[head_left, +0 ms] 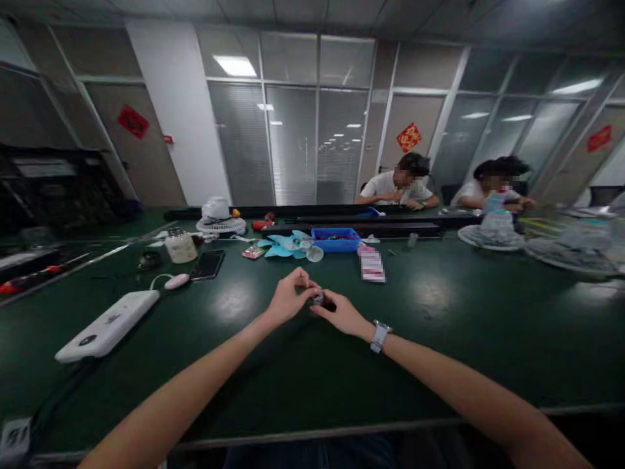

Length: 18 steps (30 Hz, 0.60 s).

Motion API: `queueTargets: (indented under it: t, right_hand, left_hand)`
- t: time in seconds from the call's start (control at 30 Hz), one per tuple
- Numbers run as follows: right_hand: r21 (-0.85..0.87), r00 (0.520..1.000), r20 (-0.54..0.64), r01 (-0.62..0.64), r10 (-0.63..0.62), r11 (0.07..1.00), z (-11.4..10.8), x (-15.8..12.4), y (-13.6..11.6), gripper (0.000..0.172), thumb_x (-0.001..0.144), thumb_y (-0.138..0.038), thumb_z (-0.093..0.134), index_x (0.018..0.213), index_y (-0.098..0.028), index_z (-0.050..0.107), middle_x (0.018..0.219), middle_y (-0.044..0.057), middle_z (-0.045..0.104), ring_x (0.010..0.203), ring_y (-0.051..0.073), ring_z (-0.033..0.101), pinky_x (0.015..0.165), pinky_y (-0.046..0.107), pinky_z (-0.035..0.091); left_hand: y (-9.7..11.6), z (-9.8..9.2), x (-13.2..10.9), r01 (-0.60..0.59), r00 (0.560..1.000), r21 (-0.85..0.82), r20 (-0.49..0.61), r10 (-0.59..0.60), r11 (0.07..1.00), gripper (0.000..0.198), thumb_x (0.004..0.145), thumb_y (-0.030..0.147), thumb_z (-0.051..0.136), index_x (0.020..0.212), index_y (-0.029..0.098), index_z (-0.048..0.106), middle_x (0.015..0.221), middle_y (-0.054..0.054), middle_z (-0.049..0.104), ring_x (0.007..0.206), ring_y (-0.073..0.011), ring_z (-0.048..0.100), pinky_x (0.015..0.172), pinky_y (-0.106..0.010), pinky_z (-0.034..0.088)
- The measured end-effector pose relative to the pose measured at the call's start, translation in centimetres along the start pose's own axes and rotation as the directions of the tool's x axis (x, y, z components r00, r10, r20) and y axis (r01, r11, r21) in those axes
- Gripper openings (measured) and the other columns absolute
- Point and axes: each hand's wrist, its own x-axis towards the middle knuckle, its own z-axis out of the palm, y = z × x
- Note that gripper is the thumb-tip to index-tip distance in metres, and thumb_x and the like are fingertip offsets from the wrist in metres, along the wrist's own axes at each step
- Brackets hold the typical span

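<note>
Above the middle of the table, both of my hands meet at a small grey, silvery round part [318, 298] whose kind is too small to make out. My left hand [291, 296] pinches it from the left with thumb and fingertips. From the right, my right hand [343, 314] grips the same part between thumb and fingers; a watch with a pale strap is on that wrist. Fingertips hide much of the part. Beyond the hands lie light blue fan blades [283, 245] and a blue tray [336, 241] with small dark pieces.
On the green table [293, 391], a white power bank [110, 326], a phone [208, 265] and a jar [180, 246] stand left. A pink-white packet [372, 264] lies beyond my right hand. White fan parts [219, 218] stand behind. Two people sit across the table.
</note>
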Motion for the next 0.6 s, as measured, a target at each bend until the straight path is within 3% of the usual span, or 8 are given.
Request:
queueTargets:
  t: [0.4,0.6]
  right_hand:
    - [0.016,0.999,0.030,0.013,-0.014,1.000,-0.1,0.2,0.1,0.026,0.089,-0.040,0.063,0.103,-0.018,0.062,0.093,0.003,0.067,0.083,0.018,0.061,0.076,0.031,0.047]
    - [0.024,0.999,0.048,-0.009,0.007,1.000,-0.4,0.1,-0.9,0.030,0.089,-0.041,0.063,0.109,-0.018,0.062,0.101,0.005,0.067,0.089,0.020,0.063,0.079,0.033,0.048]
  left_hand:
    - [0.7,-1.5,0.8,-0.071,0.983,0.158,0.181,0.042,0.985,0.025,0.079,0.025,0.072,0.091,0.021,0.051,0.086,-0.003,0.075,0.087,-0.0227,0.073,0.082,-0.033,0.052]
    - [-0.3,-2.8,2.7,0.061,0.920,-0.026,0.389,-0.046,0.998,0.038,0.073,0.023,0.079,0.101,0.017,0.053,0.092,-0.009,0.075,0.094,-0.0260,0.073,0.081,-0.035,0.054]
